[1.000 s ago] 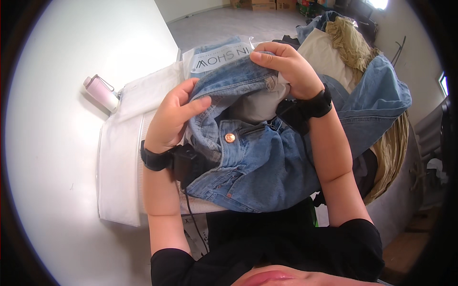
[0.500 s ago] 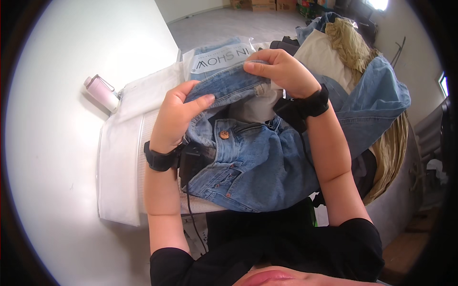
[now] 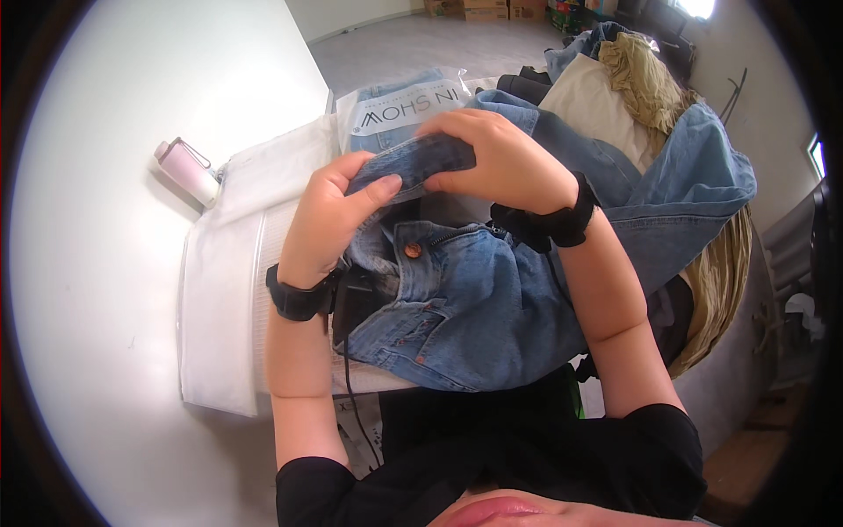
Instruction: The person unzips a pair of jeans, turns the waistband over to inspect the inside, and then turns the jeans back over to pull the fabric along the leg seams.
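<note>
A pair of blue jeans [image 3: 500,307] lies in front of me, with its front opening spread and a copper-coloured button showing at the fly. My left hand [image 3: 329,211] pinches the left part of the back waistband, thumb on the near face and fingers behind. Farther right along the same band, my right hand [image 3: 496,162] grips it between thumb and fingers. Between the two hands the waistband [image 3: 417,167] is raised and curved. The right hand's fingertips are hidden behind the denim. Black straps with small boxes and cables sit on both wrists.
A clear bag [image 3: 399,110] holding folded denim lies just beyond my hands. White packaging [image 3: 219,307] covers the left side, with a pink bottle [image 3: 186,171] beside it. Heaped trousers [image 3: 685,184] in blue, cream and khaki are at the right. Cardboard boxes [image 3: 486,9] stand far back.
My right hand has slid left and nearer along the waistband, closer to my left hand. The stretch of band between them is shorter and more bent. The left hand has barely moved.
</note>
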Available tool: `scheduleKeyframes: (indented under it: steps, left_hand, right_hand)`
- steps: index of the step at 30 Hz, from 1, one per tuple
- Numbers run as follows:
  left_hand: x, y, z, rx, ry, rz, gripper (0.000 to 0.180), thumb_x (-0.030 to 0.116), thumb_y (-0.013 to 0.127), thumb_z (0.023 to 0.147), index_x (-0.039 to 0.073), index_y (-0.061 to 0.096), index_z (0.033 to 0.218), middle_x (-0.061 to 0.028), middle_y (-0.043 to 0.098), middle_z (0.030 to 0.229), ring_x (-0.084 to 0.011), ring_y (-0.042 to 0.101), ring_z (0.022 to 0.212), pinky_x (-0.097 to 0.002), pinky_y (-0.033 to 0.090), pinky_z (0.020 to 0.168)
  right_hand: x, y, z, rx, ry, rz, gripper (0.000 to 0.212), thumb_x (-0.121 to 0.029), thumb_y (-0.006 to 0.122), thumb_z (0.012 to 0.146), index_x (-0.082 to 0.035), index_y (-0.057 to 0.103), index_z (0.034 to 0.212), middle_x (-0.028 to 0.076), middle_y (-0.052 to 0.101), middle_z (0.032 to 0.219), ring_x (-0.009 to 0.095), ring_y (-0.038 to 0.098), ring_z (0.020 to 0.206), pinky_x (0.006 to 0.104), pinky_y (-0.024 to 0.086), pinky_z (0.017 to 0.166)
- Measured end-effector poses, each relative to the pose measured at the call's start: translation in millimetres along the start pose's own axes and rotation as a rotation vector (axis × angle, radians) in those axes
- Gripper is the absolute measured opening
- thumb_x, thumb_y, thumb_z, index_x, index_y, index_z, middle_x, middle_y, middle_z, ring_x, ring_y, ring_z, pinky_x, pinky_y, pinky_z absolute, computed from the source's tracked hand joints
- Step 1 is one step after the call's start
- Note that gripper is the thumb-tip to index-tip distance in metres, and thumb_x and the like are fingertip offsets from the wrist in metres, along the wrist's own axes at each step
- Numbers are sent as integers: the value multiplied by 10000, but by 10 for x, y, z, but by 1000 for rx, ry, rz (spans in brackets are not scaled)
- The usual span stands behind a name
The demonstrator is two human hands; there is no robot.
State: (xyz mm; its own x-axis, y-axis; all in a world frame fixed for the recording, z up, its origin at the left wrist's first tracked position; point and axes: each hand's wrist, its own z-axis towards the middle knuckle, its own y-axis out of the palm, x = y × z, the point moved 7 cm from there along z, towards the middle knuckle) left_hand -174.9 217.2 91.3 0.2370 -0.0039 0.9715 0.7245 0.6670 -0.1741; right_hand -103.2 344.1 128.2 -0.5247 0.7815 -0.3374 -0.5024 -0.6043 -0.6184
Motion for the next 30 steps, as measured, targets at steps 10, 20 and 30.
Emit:
scheduleKeyframes:
  steps: [10,20,30]
  left_hand:
    - [61,132,-102,-99,-49,-110,346,193,553,809,-33,477,1060,-65,544,981,-107,497,911,-231,382,822]
    - [-19,127,-50,-136,-67,129,303,78,577,782,-27,464,1043,-35,554,895,-86,495,850,-215,397,759]
    - [-71,-1,65,-14,19,-416,258,76,536,798,-22,450,1022,-58,532,950,-90,492,855,-208,394,751]
  right_hand:
    - [394,-213,-53,97,453,295,312,-238,676,687,43,601,803,84,566,638,111,507,598,236,416,575]
    - [571,-441,-83,323,383,439,262,-209,615,761,39,554,822,18,538,665,65,468,630,205,398,594]
    - [496,-348,-32,249,390,270,218,-211,541,818,-1,517,873,70,535,720,115,481,679,241,404,642]
